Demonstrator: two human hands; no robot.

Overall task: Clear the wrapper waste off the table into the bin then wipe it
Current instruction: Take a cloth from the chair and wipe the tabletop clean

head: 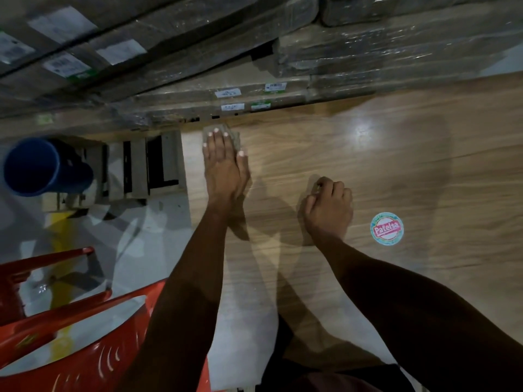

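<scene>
- Head view: the wipe looks underway. The left hand [223,162] is flat on a small cloth [223,135] at the far left corner of the table [396,179], right by the wrapped boxes [254,94].
- What could go wrong: the cloth is tiny and sits close to the table's left edge, so a sideways swipe could push it, or crumbs, off onto the floor rather than toward the bin [42,166], which stands off to the left and well apart from the table.
- Also, a round sticker [387,228] is on the table near the right hand [328,207]; a rough pass might peel it, though that's just a guess.
- Fingers: the left ones are straight and close together, pressing the cloth down. The right ones are curled into a loose fist resting on the wood; whether they pinch anything can't be told.
- No wrapper waste visible on the table.
</scene>
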